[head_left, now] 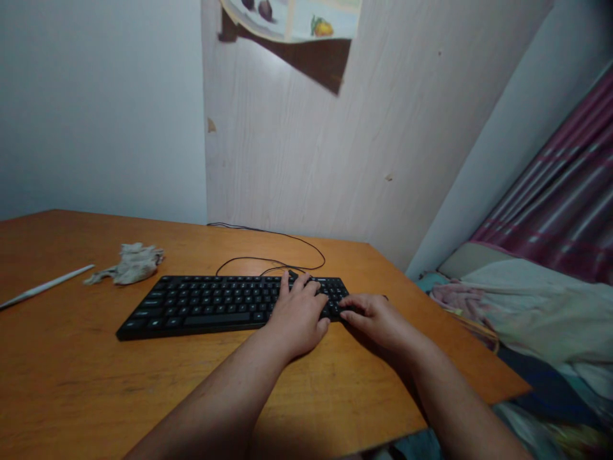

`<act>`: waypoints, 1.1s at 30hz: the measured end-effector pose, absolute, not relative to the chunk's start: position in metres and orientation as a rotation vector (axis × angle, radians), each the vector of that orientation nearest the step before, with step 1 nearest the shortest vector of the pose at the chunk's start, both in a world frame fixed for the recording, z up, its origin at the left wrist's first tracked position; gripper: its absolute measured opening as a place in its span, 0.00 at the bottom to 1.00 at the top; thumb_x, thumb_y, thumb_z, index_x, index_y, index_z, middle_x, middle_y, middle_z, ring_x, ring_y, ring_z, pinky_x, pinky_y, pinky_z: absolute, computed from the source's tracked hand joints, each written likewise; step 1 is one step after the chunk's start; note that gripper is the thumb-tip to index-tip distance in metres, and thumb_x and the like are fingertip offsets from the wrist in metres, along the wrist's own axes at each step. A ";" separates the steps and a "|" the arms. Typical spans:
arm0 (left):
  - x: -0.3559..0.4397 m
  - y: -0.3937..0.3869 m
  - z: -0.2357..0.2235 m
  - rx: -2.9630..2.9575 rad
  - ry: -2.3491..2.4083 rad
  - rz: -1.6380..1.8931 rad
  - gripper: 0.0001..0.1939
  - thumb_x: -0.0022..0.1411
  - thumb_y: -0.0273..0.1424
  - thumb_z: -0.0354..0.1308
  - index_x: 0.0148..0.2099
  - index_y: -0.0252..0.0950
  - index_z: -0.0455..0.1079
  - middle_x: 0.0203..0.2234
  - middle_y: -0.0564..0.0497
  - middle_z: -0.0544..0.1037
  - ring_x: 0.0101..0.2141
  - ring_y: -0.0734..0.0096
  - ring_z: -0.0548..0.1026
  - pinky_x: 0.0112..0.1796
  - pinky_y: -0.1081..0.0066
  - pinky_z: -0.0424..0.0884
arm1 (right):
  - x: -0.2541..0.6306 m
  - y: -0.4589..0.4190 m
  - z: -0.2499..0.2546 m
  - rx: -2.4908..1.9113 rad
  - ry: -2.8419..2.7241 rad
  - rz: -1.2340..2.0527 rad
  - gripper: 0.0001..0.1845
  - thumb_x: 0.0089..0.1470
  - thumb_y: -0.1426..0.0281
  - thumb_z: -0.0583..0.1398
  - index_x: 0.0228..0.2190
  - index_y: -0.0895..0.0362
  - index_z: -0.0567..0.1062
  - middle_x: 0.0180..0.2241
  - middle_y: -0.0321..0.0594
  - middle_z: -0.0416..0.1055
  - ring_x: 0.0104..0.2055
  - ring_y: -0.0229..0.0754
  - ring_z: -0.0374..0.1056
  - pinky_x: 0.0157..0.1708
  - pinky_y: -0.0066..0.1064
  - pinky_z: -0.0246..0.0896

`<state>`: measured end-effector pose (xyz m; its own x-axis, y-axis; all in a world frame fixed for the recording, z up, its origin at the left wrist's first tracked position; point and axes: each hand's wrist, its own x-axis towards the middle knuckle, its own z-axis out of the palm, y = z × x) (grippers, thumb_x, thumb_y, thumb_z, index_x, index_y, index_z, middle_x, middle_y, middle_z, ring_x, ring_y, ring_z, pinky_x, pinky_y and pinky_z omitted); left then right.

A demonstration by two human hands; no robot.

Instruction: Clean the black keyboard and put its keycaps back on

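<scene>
A black keyboard (215, 303) with white lettering lies on the wooden table. My left hand (299, 313) rests palm down over its right part, fingers spread across the keys and covering some of them. At the keyboard's right end is my right hand (371, 316), its thumb and forefinger drawn together at the edge beside the number keys. Those two fingertips appear to grip the keyboard there; no separate thing shows between them. A thin black cable (287, 265) runs in loops behind the keyboard.
On the wooden table (86, 370), a crumpled greyish cloth (136, 263) and a slim white stick-like object (48, 285) lie to the left. A pale panel (297, 147) stands behind. Bedding (536, 306) and a plaid curtain (560, 191) are beyond the table's right edge.
</scene>
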<state>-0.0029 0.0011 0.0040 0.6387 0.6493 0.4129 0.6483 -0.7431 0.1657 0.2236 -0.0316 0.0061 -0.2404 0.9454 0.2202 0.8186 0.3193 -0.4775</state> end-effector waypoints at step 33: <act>-0.002 -0.007 0.008 2.874 0.994 0.749 0.14 0.60 0.35 0.58 0.47 0.46 0.78 0.58 0.47 0.71 0.64 0.46 0.58 0.63 0.36 0.35 | 0.229 -0.030 0.005 -1.512 -2.102 0.439 0.12 0.59 0.68 0.58 0.41 0.53 0.81 0.38 0.40 0.81 0.39 0.44 0.75 0.41 0.34 0.68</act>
